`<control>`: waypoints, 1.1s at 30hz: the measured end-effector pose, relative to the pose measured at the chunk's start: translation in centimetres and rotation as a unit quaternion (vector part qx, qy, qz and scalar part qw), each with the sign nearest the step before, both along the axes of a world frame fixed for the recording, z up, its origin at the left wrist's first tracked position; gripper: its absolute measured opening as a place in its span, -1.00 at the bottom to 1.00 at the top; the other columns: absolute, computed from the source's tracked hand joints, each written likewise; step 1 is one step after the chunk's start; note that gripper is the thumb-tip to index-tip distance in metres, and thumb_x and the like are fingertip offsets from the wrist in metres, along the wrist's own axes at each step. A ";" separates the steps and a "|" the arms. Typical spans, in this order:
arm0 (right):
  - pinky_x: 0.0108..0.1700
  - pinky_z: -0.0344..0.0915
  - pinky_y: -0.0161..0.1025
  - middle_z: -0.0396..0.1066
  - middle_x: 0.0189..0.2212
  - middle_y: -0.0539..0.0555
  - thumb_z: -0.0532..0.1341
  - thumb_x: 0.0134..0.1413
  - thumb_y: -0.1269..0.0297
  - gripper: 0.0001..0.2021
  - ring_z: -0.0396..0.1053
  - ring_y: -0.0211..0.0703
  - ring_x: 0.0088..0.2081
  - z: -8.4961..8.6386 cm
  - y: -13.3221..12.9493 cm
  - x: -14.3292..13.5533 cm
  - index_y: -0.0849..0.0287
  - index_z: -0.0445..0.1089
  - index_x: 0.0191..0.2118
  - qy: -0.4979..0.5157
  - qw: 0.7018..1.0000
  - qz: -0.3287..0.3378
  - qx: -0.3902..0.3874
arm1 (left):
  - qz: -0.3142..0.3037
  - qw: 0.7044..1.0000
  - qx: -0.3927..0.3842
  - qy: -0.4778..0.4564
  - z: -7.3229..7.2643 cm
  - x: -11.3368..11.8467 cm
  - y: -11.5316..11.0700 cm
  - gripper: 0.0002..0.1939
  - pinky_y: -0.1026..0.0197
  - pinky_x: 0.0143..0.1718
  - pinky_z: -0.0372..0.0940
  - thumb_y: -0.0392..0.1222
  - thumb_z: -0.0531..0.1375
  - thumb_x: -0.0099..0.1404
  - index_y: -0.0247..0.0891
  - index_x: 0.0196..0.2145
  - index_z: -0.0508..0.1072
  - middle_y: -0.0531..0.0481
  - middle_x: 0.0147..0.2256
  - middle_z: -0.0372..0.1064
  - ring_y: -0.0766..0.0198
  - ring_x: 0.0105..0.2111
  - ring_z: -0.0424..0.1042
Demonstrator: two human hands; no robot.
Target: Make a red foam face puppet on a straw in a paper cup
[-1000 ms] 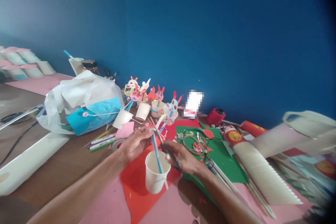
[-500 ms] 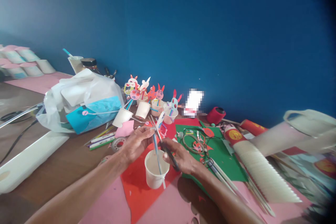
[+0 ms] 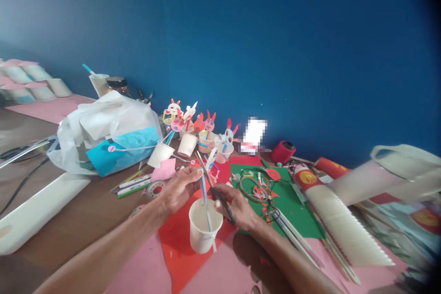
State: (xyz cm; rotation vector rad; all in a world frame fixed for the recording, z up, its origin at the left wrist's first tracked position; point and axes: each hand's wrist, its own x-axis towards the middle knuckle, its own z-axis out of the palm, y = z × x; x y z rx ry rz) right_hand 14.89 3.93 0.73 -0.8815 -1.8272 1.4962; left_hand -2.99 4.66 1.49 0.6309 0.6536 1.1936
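Above white cup (image 3: 200,239), scissors (image 3: 207,175) in right fingers (image 3: 224,191) point up-left; left fingers (image 3: 191,176) pinch near-upright strip (image 3: 204,193).

Two hands (image 3: 181,188), one pair of scissors (image 3: 207,177)

striped straw (image 3: 204,189) inside white cup (image 3: 200,238)

Plastic bag (image 3: 99,117), black-lidded jar (image 3: 117,82)
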 end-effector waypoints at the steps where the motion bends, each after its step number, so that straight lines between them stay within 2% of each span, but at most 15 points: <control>1: -0.37 0.18 -0.30 0.28 -0.49 0.02 0.19 -0.08 0.04 -0.67 0.24 -0.21 -0.41 0.0 0.0 0.0 0.20 0.32 -0.26 0.002 1.000 -0.003 -0.003 | -0.001 1.000 0.002 0.003 0.0 0.0 0.0 -0.85 0.36 -0.45 0.24 -0.31 0.26 0.06 -0.34 -0.57 0.35 0.08 -0.56 0.33 0.42 -0.54 0.31; 4: -0.36 0.19 -0.29 0.30 -0.44 0.05 0.18 -0.07 0.05 -0.65 0.24 -0.22 -0.40 0.0 -0.1 0.5 0.21 0.31 -0.22 0.002 1.000 -0.008 0.008 | -0.004 1.000 0.006 0.012 0.1 -0.2 0.0 -0.86 0.36 -0.42 0.25 -0.30 0.26 0.07 -0.34 -0.56 0.36 0.05 -0.51 0.36 0.40 -0.49 0.33; 7: -0.36 0.19 -0.29 0.29 -0.44 0.03 0.16 -0.03 0.14 -0.69 0.22 -0.25 -0.42 0.3 -0.2 1.4 0.22 0.29 -0.19 -0.046 0.998 -0.010 0.031 | -0.006 1.000 0.000 0.029 0.2 -0.5 -0.1 -0.86 0.37 -0.41 0.27 -0.30 0.26 0.06 -0.35 -0.56 0.37 0.01 -0.44 0.39 0.40 -0.46 0.35; 14: -0.30 0.21 -0.29 0.31 -0.35 0.00 0.18 -0.14 0.37 -0.63 0.22 -0.23 -0.35 2.7 -1.3 2.8 0.13 0.27 -0.10 -0.159 0.982 0.067 0.074 | -0.022 0.999 0.005 0.047 0.3 -1.0 0.1 -0.92 0.33 -0.34 0.31 -0.31 0.27 0.06 -0.35 -0.51 0.42 -0.01 -0.47 0.43 0.36 -0.45 0.40; 19: -0.30 0.21 -0.29 0.35 -0.35 0.02 0.16 -0.16 0.36 -0.57 0.25 -0.20 -0.35 2.6 -2.0 5.6 0.18 0.24 -0.06 -0.193 0.977 0.027 0.082 | 0.010 0.999 -0.003 0.048 0.4 -2.2 0.6 -0.95 0.38 -0.36 0.32 -0.31 0.25 0.09 -0.35 -0.43 0.46 -0.02 -0.39 0.45 0.37 -0.39 0.42; 22: -0.30 0.20 -0.30 0.38 -0.31 0.03 0.17 -0.20 0.40 -0.53 0.29 -0.19 -0.35 1.8 -2.6 7.7 0.12 0.28 -0.04 -0.284 0.952 0.035 0.112 | 0.022 0.999 -0.001 0.041 0.5 -2.9 0.9 -0.90 0.38 -0.35 0.33 -0.33 0.24 0.09 -0.36 -0.37 0.47 -0.06 -0.35 0.47 0.33 -0.36 0.44; 25: -0.20 0.18 -0.26 0.39 -0.23 0.05 0.16 -0.19 0.38 -0.55 0.31 -0.12 -0.25 1.3 -3.8 8.6 0.07 0.29 -0.06 -0.348 0.922 0.034 0.166 | 0.026 0.999 -0.004 0.038 0.7 -3.3 0.9 -0.90 0.38 -0.35 0.33 -0.33 0.24 0.09 -0.36 -0.37 0.48 -0.07 -0.35 0.48 0.32 -0.37 0.45; 30: -0.17 0.16 -0.15 0.36 -0.26 0.11 0.18 -0.16 0.27 -0.64 0.28 0.01 -0.19 1.5 -6.3 7.2 0.07 0.32 -0.12 -0.448 0.870 0.052 0.202 | 0.027 0.999 -0.016 0.035 1.4 -3.6 0.7 -0.95 0.36 -0.36 0.35 -0.33 0.24 0.08 -0.33 -0.43 0.47 -0.03 -0.41 0.49 0.30 -0.39 0.47; 33: -0.15 0.16 -0.14 0.34 -0.21 0.11 0.16 -0.07 0.18 -0.64 0.27 0.01 -0.17 1.7 -7.3 6.3 0.06 0.29 -0.07 -0.439 0.869 0.063 0.220 | 0.026 0.999 -0.013 0.036 1.7 -3.7 0.6 -0.91 0.38 -0.41 0.35 -0.34 0.24 0.08 -0.34 -0.38 0.47 -0.06 -0.38 0.49 0.29 -0.38 0.47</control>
